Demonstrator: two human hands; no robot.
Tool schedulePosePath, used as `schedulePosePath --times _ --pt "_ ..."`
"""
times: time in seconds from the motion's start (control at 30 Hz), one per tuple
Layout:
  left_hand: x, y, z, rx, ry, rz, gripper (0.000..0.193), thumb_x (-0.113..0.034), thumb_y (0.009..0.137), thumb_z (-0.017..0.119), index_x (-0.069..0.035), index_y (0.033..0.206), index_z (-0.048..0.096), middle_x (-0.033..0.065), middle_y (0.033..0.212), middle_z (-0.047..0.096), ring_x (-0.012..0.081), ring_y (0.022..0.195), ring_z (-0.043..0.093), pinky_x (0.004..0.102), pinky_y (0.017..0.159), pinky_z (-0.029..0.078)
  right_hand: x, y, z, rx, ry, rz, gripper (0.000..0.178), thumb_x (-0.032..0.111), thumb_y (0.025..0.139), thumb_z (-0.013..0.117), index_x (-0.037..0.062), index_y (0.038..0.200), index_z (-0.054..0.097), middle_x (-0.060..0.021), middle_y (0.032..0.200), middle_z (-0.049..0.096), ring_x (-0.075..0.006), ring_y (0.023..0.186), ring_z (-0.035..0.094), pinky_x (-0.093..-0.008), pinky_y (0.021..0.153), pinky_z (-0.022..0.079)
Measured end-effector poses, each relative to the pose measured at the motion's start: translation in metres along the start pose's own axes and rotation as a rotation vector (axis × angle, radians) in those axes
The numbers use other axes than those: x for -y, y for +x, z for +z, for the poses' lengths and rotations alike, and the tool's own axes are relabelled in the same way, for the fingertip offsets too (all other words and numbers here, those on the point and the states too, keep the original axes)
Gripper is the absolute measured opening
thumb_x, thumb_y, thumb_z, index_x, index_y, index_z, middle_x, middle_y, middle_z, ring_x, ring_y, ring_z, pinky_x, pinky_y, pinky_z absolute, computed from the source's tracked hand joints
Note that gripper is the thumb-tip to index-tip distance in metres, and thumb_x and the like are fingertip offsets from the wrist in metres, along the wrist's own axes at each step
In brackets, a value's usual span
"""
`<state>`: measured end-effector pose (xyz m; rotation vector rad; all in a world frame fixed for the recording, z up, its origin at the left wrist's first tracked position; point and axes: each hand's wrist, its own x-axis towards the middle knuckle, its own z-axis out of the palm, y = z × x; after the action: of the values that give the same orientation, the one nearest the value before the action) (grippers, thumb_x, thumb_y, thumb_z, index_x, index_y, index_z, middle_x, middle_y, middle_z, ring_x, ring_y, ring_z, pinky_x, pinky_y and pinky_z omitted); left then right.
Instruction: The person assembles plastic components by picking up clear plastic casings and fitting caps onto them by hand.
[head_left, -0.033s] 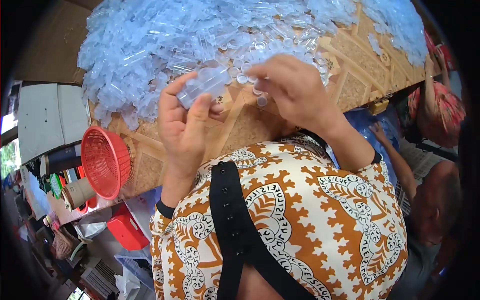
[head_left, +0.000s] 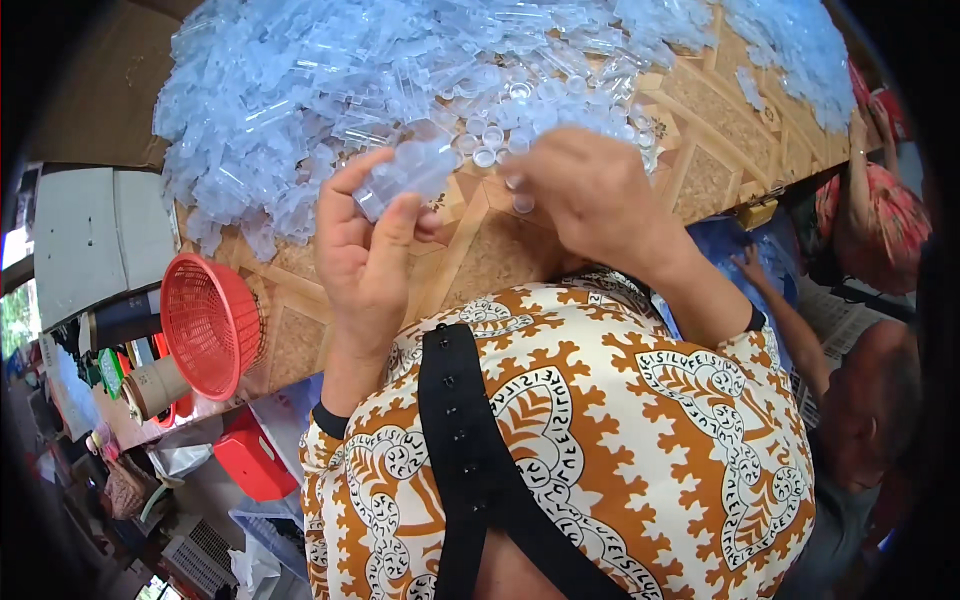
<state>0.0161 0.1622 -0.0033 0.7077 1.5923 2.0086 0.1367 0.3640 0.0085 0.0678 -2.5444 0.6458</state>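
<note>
My left hand [head_left: 360,250] is closed, thumb against fingers, on a clear plastic piece [head_left: 415,175] with a bluish tint and a rounded part near its top. Its exact kind I cannot make out. To the right, my right hand [head_left: 595,200] hangs over the near side of a cluster of small round clear caps [head_left: 485,157]. Motion smears its fingertips, so whether they hold a cap does not show. Beyond both hands spreads a large heap of clear, bluish plastic pieces [head_left: 290,90], some of them tube-shaped.
A red plastic basket [head_left: 215,325] stands at the left edge of the patterned wooden table [head_left: 505,245]. Another bluish heap [head_left: 800,60] lies at the far right. Other people are beside the table on the right, one person's hand [head_left: 748,265] near a blue bag. A red container [head_left: 255,455] sits below, left.
My right hand has shifted slightly toward me, its fingers now more blurred. My left hand and the plastic piece in it have barely moved.
</note>
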Motion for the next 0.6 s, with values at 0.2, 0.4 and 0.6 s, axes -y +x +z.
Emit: schedulePosePath --times 0.2,0.4,0.6 --pt "0.005 -0.006 0.003 0.130 0.013 -0.088 0.037 -0.006 0.099 0.060 -0.002 0.134 0.049 0.0084 0.112 0.066 0.0092 0.081 0.061 0.0234 0.075 0.052 0.003 -0.024 0.021 0.179 -0.276 -0.038 0.023 0.013 0.077 0.069 0.0107 0.100 0.070 -0.0052 0.084 0.060 -0.0224 0.080 0.062 -0.0359 0.067 0.051" --pt "0.001 -0.013 0.009 0.187 -0.018 -0.167 0.039 -0.005 0.097 0.061 -0.004 0.134 0.048 0.0069 0.113 0.066 0.0077 0.080 0.059 0.0220 0.073 0.051 -0.001 -0.008 0.003 0.006 0.394 0.346 0.015 0.003 0.083 0.073 0.0016 0.098 0.072 -0.0096 0.084 0.068 -0.0190 0.073 0.066 -0.0308 0.063 0.053" --pt "-0.005 -0.015 0.015 0.245 -0.005 -0.185 0.043 -0.008 0.096 0.065 -0.003 0.132 0.043 0.0056 0.099 0.064 0.0078 0.076 0.058 0.0211 0.068 0.050 -0.003 0.011 -0.002 0.273 1.308 0.619 0.018 0.006 0.089 0.073 -0.0013 0.106 0.073 -0.0012 0.092 0.068 -0.0075 0.085 0.061 -0.0232 0.076 0.051"
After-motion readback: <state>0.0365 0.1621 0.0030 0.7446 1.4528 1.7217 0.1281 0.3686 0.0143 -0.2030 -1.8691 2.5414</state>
